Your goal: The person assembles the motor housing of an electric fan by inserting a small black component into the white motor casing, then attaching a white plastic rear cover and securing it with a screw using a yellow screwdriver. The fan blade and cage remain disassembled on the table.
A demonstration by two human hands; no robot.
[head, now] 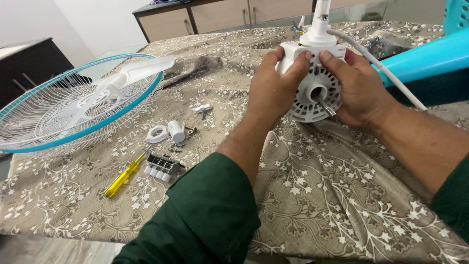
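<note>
While a beige cloth printed with white leafy branches (312,195) covers the whole table, the biggest thing on it is a round white wire fan guard with a turquoise rim (63,110), lying at the far left with a white plastic fan blade (129,73) resting on top. At the right edge a turquoise plastic part (425,58) slants across the cloth. Between the two hands sits a white plastic fan motor housing (312,93), its slotted round face and metal shaft turned toward the camera, a white cable (381,68) trailing off it to the right. The left hand (273,88) wraps the housing's left side, fingers curled tight over its top; the right hand (359,83) grips the right side likewise. Near the left forearm lie a yellow-handled screwdriver (124,176), a grey switch block with white keys (163,167), a white ring-shaped clip (157,134), and what may be small screws (175,146).
</note>
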